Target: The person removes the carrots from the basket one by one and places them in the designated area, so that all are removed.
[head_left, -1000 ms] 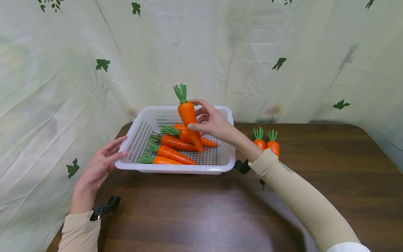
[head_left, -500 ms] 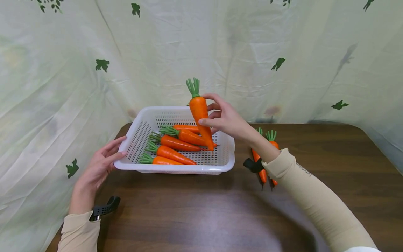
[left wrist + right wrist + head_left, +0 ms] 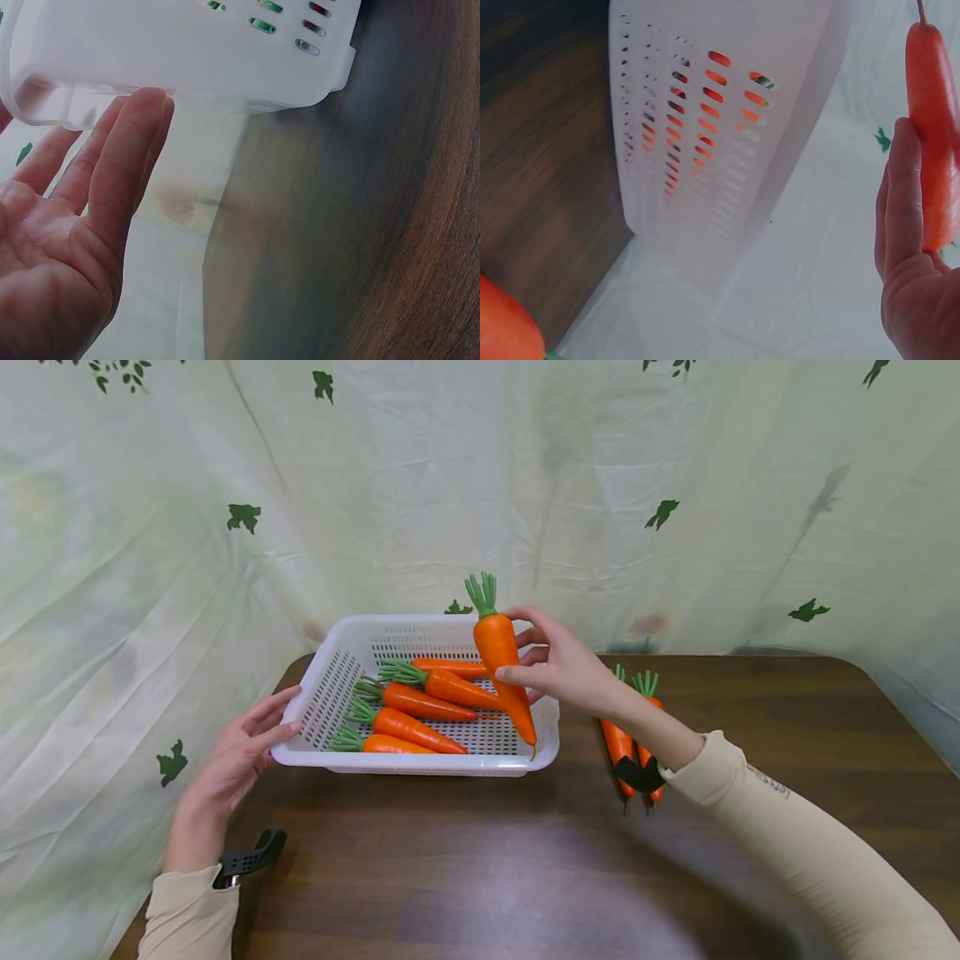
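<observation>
A large carrot with green stubby leaves is gripped by my right hand over the right end of the white basket. Its leafy end points up and its tip down to the right. In the right wrist view the thumb lies along the carrot. My left hand rests at the basket's left front corner, its fairly straight fingers touching the rim. Seen from the left wrist, fingertips meet the outer wall of the basket. Several carrots lie inside, leaves to the left.
Two more carrots lie on the brown wooden table to the basket's right, partly hidden by the right forearm and its black wrist strap. Behind the table hangs a pale curtain with green leaf prints.
My right hand has carried the carrot to the right over the basket, rising slightly and then coming lower. My left hand and the basket have stayed in place.
</observation>
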The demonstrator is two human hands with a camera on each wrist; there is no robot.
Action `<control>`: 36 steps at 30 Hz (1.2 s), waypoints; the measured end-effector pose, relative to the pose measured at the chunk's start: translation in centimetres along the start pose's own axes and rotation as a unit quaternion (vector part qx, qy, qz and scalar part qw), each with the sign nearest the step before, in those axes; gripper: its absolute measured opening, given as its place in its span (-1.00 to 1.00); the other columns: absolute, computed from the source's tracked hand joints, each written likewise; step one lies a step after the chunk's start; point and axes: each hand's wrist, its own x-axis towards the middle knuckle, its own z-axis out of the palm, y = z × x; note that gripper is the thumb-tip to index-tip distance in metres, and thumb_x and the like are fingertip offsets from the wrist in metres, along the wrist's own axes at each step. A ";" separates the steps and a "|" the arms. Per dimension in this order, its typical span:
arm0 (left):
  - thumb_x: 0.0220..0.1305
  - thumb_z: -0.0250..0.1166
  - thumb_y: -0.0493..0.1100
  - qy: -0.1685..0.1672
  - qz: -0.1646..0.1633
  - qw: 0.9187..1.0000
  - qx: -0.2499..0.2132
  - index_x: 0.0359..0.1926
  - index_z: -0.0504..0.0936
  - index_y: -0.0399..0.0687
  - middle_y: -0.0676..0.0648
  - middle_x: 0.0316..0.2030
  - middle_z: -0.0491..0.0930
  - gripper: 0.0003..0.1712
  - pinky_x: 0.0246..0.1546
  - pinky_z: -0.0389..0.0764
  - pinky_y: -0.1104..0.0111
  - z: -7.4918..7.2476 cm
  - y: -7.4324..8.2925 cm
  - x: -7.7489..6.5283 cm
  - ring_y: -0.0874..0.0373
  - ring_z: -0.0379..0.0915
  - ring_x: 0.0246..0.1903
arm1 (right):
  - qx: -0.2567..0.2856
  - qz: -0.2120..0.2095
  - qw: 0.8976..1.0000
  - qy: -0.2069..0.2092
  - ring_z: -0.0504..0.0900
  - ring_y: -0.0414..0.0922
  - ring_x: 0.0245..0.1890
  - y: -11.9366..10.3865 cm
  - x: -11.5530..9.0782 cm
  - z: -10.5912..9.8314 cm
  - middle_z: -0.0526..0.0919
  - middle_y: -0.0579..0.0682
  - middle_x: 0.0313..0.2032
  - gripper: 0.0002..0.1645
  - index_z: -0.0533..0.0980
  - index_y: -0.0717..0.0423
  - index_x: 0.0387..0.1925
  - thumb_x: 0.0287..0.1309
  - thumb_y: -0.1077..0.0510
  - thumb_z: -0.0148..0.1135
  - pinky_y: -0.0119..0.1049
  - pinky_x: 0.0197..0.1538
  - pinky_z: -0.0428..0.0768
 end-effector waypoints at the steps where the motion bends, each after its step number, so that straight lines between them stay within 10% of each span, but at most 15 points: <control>1: 0.41 0.19 -0.27 0.001 -0.001 1.000 0.001 0.48 0.24 0.08 -0.09 0.30 0.24 -0.33 -0.15 0.66 0.16 0.0 0.0 0.0 0.16 0.55 0.00 | -0.008 0.003 1.000 0.003 0.68 0.04 -0.22 0.0 -0.3 -0.1 0.53 0.13 -0.01 -0.20 0.24 -0.13 0.35 0.14 0.14 0.41 0.06 -0.39 0.70; 36: 0.41 0.19 -0.28 -0.002 -0.004 1.000 -0.001 0.48 0.24 0.06 -0.10 0.30 0.23 -0.33 -0.14 0.66 0.18 0.1 0.3 -0.1 0.17 0.55 0.00 | -0.094 0.057 0.990 0.085 0.62 0.03 -0.14 2.7 -7.6 -6.1 0.51 0.14 0.12 -0.14 0.18 -0.16 0.43 0.19 0.03 0.39 -0.08 -0.31 0.72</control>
